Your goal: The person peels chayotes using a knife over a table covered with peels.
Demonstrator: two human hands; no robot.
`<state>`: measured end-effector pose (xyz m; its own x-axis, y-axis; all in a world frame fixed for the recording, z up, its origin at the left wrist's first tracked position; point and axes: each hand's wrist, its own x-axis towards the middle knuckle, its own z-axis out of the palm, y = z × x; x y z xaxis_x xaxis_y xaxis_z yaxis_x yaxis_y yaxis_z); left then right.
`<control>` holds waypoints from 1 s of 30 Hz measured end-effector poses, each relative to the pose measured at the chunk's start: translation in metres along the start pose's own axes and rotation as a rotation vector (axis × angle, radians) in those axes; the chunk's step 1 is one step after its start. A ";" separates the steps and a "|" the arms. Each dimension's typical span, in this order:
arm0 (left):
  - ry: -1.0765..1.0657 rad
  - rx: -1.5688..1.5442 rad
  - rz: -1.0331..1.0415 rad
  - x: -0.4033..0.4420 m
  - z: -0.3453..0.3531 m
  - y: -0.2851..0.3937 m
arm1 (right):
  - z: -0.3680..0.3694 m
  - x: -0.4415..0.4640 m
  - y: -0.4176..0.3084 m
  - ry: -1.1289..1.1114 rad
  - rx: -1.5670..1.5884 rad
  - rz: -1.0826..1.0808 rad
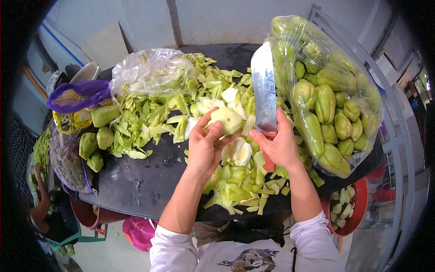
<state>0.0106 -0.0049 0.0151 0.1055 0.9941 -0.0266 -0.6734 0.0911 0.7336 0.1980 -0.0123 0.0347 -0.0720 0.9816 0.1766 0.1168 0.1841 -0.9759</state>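
My left hand [206,145] is closed around a peeled chayote [226,121], pale green with a small brown spot. In my right hand [282,144] is a broad-bladed knife [264,86] with a red handle, its blade pointing away from me and upright in the view. The blade is apart from the chayote. Between and below my hands lie a whitish cut chayote piece [237,151] and a heap of green peelings [240,183] on the dark table [122,181].
A clear bag of whole chayotes [333,104] stands at the right. More peelings [140,113] and a crumpled plastic bag [149,72] lie at the left, beside a purple net bag [72,156]. A red bucket [360,208] holds pale pieces. Another person's arm [41,199] shows far left.
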 end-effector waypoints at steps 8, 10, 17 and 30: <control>0.145 0.729 0.258 0.007 -0.015 0.018 | -0.007 0.002 0.003 0.040 -0.005 -0.028; 0.169 0.831 0.170 0.009 -0.021 0.027 | -0.008 0.002 0.002 0.037 -0.011 -0.038; 0.138 1.404 0.404 0.016 -0.041 0.029 | -0.011 0.003 0.003 0.051 -0.041 -0.050; -0.243 1.579 0.474 0.003 -0.018 0.003 | -0.014 0.004 0.005 0.077 -0.045 -0.053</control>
<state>-0.0039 -0.0006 0.0052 0.3276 0.8684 0.3722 0.6597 -0.4922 0.5679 0.2122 -0.0063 0.0320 -0.0035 0.9712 0.2384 0.1590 0.2359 -0.9587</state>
